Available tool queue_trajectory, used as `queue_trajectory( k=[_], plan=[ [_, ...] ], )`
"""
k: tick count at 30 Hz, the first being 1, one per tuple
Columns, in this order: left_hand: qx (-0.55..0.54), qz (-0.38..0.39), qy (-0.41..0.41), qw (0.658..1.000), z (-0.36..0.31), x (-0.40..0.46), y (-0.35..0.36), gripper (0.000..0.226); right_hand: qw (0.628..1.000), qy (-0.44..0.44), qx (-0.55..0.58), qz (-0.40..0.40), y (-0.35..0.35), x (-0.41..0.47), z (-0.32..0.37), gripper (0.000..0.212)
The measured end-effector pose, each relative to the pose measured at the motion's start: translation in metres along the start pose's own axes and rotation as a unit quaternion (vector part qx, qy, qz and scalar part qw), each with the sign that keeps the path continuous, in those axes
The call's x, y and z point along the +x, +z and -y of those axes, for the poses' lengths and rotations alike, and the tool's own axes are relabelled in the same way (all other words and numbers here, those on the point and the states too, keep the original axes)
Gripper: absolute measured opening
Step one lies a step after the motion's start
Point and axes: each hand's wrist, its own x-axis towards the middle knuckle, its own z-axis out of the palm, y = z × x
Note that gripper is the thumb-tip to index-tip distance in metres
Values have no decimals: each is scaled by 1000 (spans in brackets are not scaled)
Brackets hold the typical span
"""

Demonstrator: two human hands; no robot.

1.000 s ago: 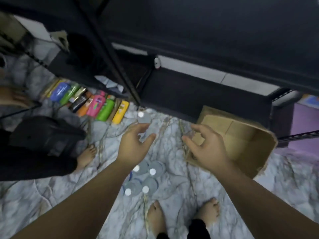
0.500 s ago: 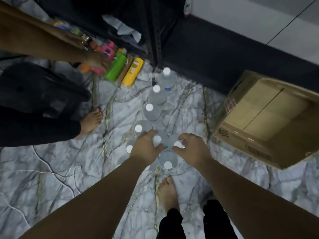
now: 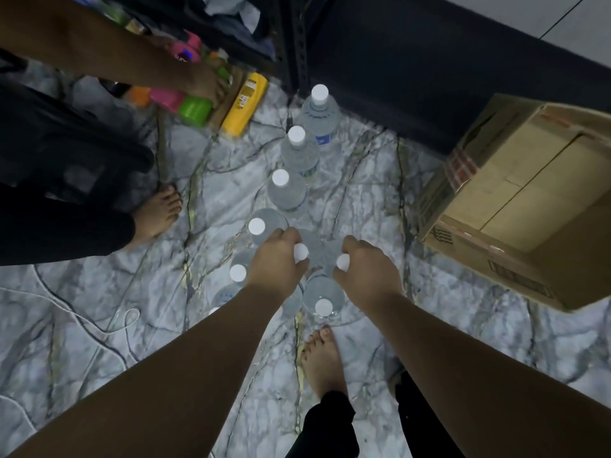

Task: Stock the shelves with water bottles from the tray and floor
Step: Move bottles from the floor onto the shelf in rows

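Observation:
Several clear water bottles with white caps stand on the marble floor [image 3: 99,325] in a line running from my feet toward the dark shelf post [image 3: 299,44]. My left hand [image 3: 276,262] grips the neck of one water bottle [image 3: 300,252] just under its cap. My right hand [image 3: 367,276] grips the neck of the neighbouring water bottle [image 3: 343,262]. Another bottle [image 3: 323,306] stands between my wrists. Three more bottles [image 3: 299,150] stand farther out.
An open cardboard box [image 3: 515,206] sits on the floor at the right. Another person's arm [image 3: 99,51] reaches over coloured toiletry bottles [image 3: 244,107] lying at the upper left; their bare foot [image 3: 158,209] is nearby. A white cord [image 3: 99,322] trails on the left.
My view dropped from the shelves to the floor. Both my hands came down onto the bottle cluster and closed round two bottle necks. The other person's arm reached in over the toiletries.

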Motion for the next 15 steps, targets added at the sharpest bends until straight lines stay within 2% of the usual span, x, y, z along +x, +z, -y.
queue_trajectory(
  k=[6, 10, 15],
  plan=[
    [5, 16, 1, 1000, -10, -2, -13, 18, 999, 35, 40, 12, -21, -5, 3, 28],
    [-9, 13, 7, 1000, -37, -16, -42, 25, 997, 40, 68, -20, -54, -22, 8, 25],
    [-43, -28, 38, 998, -88, -41, -94, 25, 991, 28, 114, -71, -120, -62, 12, 24]
  ],
)
